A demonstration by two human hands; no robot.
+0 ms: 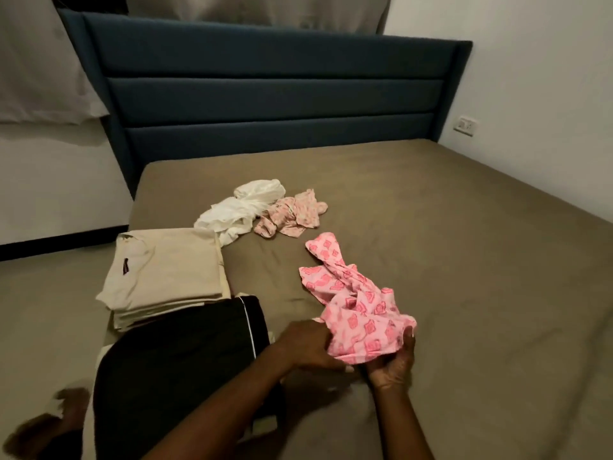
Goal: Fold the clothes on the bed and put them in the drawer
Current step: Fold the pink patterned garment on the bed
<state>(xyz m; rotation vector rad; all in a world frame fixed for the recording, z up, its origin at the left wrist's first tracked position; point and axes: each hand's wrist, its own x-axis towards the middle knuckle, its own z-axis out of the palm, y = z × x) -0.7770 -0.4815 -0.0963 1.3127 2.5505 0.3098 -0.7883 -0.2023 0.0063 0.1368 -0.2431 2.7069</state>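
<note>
Presently both hands, left hand (306,343) and right hand (394,363), fingers gripping crumpled pink garment (358,313), on bed (481,293), folded beige stack (166,270) nearby

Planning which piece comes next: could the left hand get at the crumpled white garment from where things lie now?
Probably yes, once freed. The left hand grips the pink patterned garment together with the right hand. The white garment lies uncovered farther up the bed, bare sheet between; a long forward stretch seems needed.
</note>
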